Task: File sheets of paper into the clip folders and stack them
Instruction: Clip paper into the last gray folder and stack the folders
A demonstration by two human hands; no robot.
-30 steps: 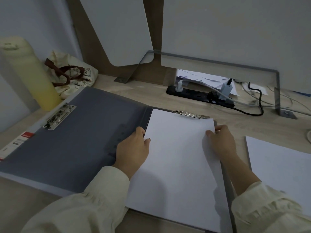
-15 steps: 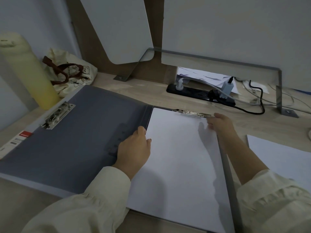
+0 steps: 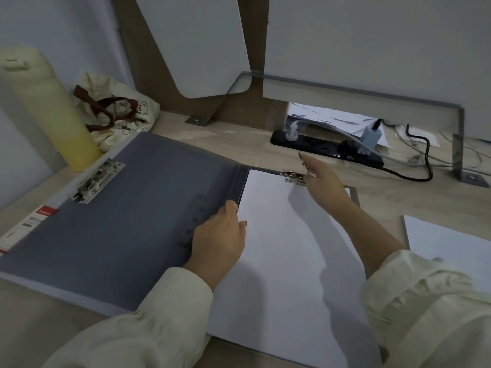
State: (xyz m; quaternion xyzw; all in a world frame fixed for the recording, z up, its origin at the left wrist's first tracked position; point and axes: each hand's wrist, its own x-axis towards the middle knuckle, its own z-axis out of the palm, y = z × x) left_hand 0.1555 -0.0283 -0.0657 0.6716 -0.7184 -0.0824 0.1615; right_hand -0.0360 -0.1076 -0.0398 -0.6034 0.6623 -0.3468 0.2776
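A grey clip folder [image 3: 119, 221] lies open on the desk, with a metal clip [image 3: 97, 180] on its left cover. A white sheet of paper [image 3: 279, 261] lies on its right half, its top edge at a second metal clip [image 3: 292, 177]. My left hand [image 3: 220, 240] rests on the sheet's left edge beside the spine, fingers curled lightly over it. My right hand [image 3: 321, 181] hovers at the right end of the top clip, fingers spread, fingertips at the clip; whether they touch it is unclear.
More white paper [image 3: 451, 248] lies on the desk at the right. A yellow bottle [image 3: 50, 110] and a cloth bag [image 3: 119, 112] stand at the back left. A black power strip [image 3: 318, 147] with plugs and cables runs behind the folder, under a metal bracket [image 3: 457, 144].
My right hand has left the sheet's right edge and moved up and left to the top clip. My left hand has stayed at the sheet's left edge.
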